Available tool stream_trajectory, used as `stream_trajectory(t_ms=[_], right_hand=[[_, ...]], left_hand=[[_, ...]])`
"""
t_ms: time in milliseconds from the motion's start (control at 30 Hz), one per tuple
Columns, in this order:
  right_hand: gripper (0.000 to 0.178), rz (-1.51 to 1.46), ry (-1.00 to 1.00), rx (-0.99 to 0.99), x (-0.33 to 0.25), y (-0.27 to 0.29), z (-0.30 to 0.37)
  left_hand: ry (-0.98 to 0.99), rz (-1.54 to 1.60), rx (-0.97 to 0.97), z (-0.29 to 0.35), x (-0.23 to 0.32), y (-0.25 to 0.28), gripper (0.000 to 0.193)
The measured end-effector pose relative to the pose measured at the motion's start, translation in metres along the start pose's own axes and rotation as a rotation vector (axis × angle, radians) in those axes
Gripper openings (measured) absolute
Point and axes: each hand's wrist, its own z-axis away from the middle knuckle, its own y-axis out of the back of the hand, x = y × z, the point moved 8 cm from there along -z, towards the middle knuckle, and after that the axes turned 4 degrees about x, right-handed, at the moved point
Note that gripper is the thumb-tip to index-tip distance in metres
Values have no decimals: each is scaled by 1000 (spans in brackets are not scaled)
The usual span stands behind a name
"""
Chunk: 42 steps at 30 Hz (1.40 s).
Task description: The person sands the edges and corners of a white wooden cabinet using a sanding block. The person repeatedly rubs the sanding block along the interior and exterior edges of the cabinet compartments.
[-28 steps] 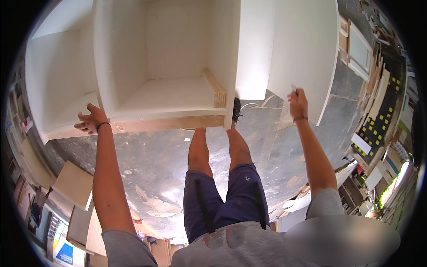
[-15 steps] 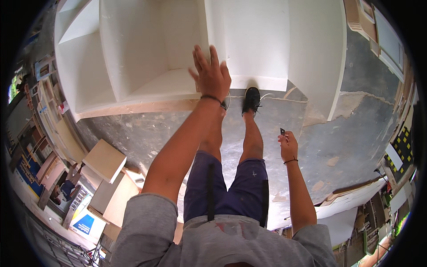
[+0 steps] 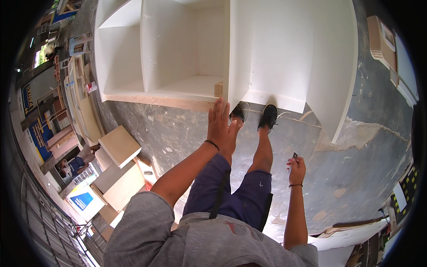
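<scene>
A large white cabinet (image 3: 171, 49) with open compartments stands in front of me. My left hand (image 3: 221, 129) is held out flat near its lower front edge, below the upright divider (image 3: 230, 53). Its fingers are stretched and hold nothing; whether they touch the cabinet edge I cannot tell. Off to the right, above the floor, my right hand (image 3: 297, 171) is closed around a small dark-tipped tool (image 3: 295, 155). Only the tool's flat tip shows clearly, since my fingers cover most of the rest.
My shoes (image 3: 267, 117) are close to the cabinet's base. A white side panel (image 3: 331, 66) juts out at the right, by a rough patch in the grey floor (image 3: 284, 142). Wooden boxes (image 3: 121, 144) stand at left; beyond them is another person (image 3: 76, 165).
My left hand has come back from the cabinet toward me, its spread fingers now closer together. My right hand keeps its hold on the tool. The whole view has shifted.
</scene>
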Motion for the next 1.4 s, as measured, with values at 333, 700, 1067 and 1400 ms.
stream_trajectory(t_ms=[333, 700, 1067, 1400], right_hand=[[17, -27, 59, -75, -25, -19, -5], [11, 41, 69, -130, -52, -60, -2], [16, 40, 104, -123, -61, -53, -6], [17, 53, 111, -139, -68, -48, 26]], left_hand=[[114, 106, 198, -42, -35, 19, 25], [178, 99, 30, -53, -56, 21, 20], [138, 122, 7, -47, -40, 21, 35], [167, -78, -394, 34, -22, 4, 87]])
